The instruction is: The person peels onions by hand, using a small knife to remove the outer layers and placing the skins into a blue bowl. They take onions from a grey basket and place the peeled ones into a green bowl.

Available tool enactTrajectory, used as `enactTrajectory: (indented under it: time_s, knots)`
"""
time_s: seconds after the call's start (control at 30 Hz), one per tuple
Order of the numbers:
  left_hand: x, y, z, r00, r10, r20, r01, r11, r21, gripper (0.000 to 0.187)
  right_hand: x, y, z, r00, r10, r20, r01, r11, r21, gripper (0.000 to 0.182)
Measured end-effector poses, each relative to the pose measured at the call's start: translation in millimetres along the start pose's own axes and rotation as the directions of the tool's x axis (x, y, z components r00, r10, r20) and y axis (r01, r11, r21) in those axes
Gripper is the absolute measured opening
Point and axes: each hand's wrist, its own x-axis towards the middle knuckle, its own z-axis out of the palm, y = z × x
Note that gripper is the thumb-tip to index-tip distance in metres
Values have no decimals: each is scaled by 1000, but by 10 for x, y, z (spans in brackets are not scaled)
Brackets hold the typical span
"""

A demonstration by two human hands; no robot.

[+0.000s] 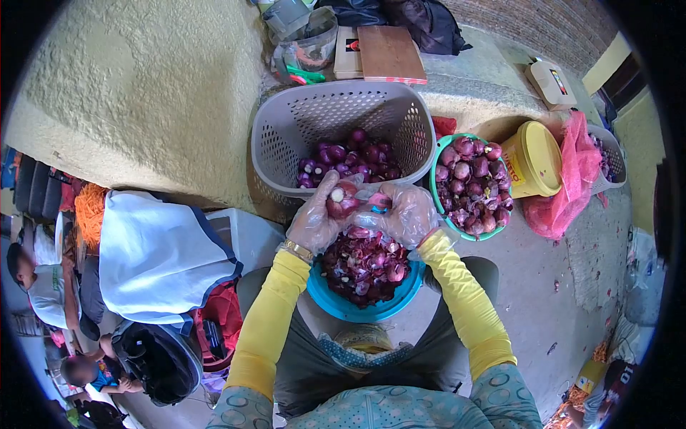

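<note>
Over the blue basin [351,314], the left hand [314,219] wraps its fingers around a red onion [344,202], probably firm, light, slick-skinned, best cupped by its sides; the right hand [411,215] pinches a half-hidden blue item [379,209].

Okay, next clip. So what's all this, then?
Onions are being worked on by hand. The gloved left hand holds a red onion, and the gloved right hand grips a small, partly blue item, mostly hidden by the fingers. Below them, a blue basin holds loose skins and scraps. Just beyond is a grey basket with smooth, shiny onions; to its right, a green basin is heaped with duller onions.
</note>
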Motion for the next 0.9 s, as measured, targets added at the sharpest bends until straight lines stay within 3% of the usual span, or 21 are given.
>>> enactTrajectory:
  time_s: [0.17, 0.23, 0.43, 0.9]
  knots:
    - [11, -25, -33, 998, -30, 48, 28, 999, 36, 40, 3, -37, -33, 1000, 17, 0, -17, 1000, -18, 58]
    - [33, -41, -97, 993, -59, 98, 57, 998, 26, 39, 11, -29, -31, 997, 64, 41, -59, 991, -120, 58]
    - [69, -34, -177, 989, -113, 93, 111, 993, 28, 38, 16, -63, -39, 998, 39, 49, -31, 989, -148, 56]
    - [101, -74, -200, 995, -73, 70, 59, 983, 176, 42, 14, 66, 90, 998, 59, 32, -52, 982, -184, 59]
